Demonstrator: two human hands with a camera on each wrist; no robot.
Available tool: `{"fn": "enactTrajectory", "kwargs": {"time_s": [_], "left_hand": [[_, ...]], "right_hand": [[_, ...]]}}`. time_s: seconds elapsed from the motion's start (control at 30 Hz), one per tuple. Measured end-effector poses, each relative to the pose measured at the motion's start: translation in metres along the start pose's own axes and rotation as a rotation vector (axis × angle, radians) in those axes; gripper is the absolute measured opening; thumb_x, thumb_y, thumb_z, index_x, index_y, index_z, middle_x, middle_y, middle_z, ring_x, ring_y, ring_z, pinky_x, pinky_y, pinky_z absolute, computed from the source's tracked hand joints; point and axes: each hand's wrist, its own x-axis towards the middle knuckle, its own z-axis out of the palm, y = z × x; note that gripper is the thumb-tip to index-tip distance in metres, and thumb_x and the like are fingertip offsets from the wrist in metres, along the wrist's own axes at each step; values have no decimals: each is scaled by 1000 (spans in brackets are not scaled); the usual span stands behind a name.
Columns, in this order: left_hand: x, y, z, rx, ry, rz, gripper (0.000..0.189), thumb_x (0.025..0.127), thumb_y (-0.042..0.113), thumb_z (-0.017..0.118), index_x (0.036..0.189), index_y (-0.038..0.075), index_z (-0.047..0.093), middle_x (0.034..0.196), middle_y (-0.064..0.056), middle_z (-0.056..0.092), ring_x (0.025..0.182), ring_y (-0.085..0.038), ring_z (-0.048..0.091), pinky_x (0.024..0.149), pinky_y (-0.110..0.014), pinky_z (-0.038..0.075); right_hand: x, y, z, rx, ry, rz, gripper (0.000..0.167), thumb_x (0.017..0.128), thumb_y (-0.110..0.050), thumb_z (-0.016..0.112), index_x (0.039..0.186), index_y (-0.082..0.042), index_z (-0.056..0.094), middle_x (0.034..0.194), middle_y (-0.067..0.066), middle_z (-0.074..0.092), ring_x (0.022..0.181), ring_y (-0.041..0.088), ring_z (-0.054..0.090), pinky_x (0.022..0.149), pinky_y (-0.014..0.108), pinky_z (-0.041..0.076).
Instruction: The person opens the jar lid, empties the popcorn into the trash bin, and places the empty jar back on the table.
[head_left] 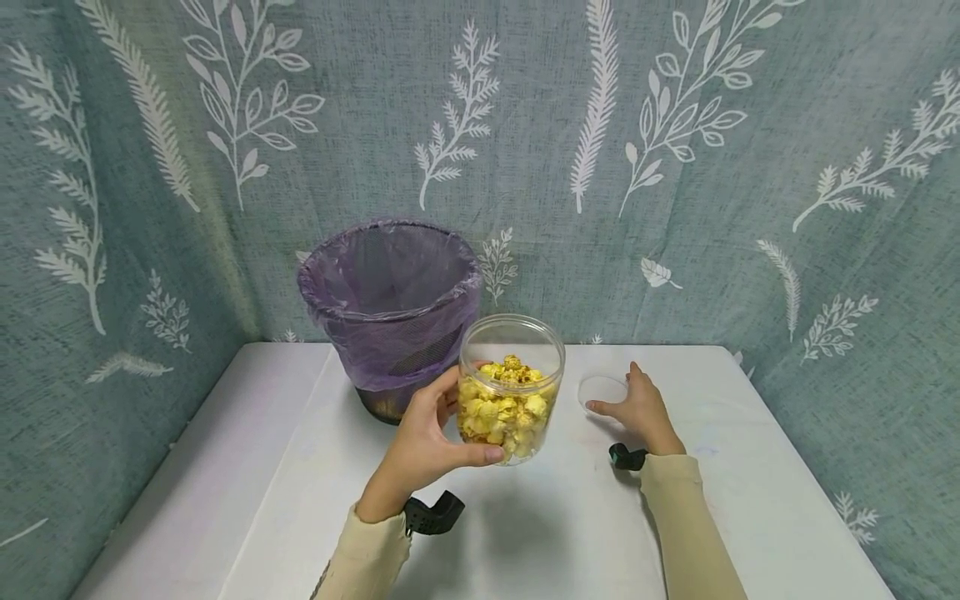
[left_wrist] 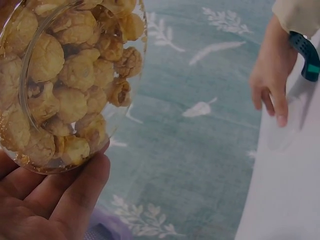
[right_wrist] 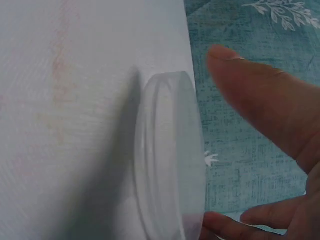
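Note:
My left hand [head_left: 423, 446] grips a clear plastic jar [head_left: 512, 335], tilted a little and held up over the table. Yellow popcorn [head_left: 506, 408] fills its lower part, and its top has no lid on it. In the left wrist view, fingers support the jar's side with the popcorn [left_wrist: 75, 70] close to the camera. My right hand [head_left: 643, 410] is spread around a clear round lid [head_left: 602, 392] on the table. In the right wrist view, the thumb [right_wrist: 260, 92] stands apart from the lid [right_wrist: 170, 155], while other fingertips come near its lower edge.
A mesh bin [head_left: 386, 350] lined with a purple plastic bag stands at the back left, just behind the jar and left hand. The white-covered table [head_left: 570, 517] ends at a green leaf-patterned curtain [head_left: 540, 267] behind and at both sides.

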Motion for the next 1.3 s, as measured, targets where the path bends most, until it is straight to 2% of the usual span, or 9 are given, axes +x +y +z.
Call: {"fn": "enactTrajectory", "kwargs": {"time_s": [0.1, 0.37, 0.63, 0.73, 0.93, 1.17, 1.3], "left_hand": [[0, 1, -1, -6, -2, -1, 84, 75, 20, 98, 149, 14, 57, 134, -6, 69, 126, -27, 63, 103, -39, 52], [3, 5, -3, -23, -12, 10, 84, 76, 18, 97, 150, 16, 57, 136, -5, 69, 127, -28, 63, 103, -42, 52], [4, 6, 1, -37, -24, 21, 83, 76, 19, 97, 149, 14, 57, 134, -6, 70, 125, -27, 64, 103, -40, 53], [4, 5, 2, -33, -29, 32, 82, 76, 19, 97, 148, 13, 58, 133, -7, 70, 124, -27, 65, 104, -40, 53], [2, 7, 1, -23, -36, 38, 82, 76, 19, 97, 147, 12, 58, 133, -6, 71, 124, -26, 65, 104, -39, 53], [-1, 11, -1, -54, -43, 50, 82, 77, 17, 97, 148, 11, 57, 133, -7, 70, 124, -28, 65, 104, -40, 53], [-3, 11, -1, -66, -40, 51, 81, 77, 18, 96, 148, 10, 57, 133, -8, 70, 124, -28, 65, 103, -39, 53]], "right_hand": [[-1, -1, -2, 11, 26, -27, 112, 90, -41, 83, 157, 20, 17, 152, 42, 38, 140, 57, 39, 116, 65, 35], [-6, -20, -14, 155, 114, -128, 101, 96, -43, 78, 160, 13, 24, 160, 35, 34, 147, 50, 37, 119, 61, 34], [-10, -46, -20, 341, 127, -189, 94, 99, -40, 76, 163, 7, 25, 163, 28, 35, 151, 42, 35, 123, 48, 32], [-5, -68, -21, 419, 122, -247, 86, 101, -34, 74, 163, 4, 28, 163, 26, 37, 151, 40, 36, 124, 45, 31], [15, -132, -32, 533, 81, -458, 76, 100, -22, 75, 161, -1, 35, 162, 21, 41, 150, 35, 40, 124, 42, 31], [35, -194, -42, 612, -40, -650, 68, 102, -15, 71, 161, -4, 38, 162, 17, 42, 150, 32, 41, 123, 42, 33], [45, -215, -35, 623, -109, -737, 62, 104, -6, 65, 159, 1, 38, 163, 21, 39, 151, 38, 38, 123, 43, 33]]}}
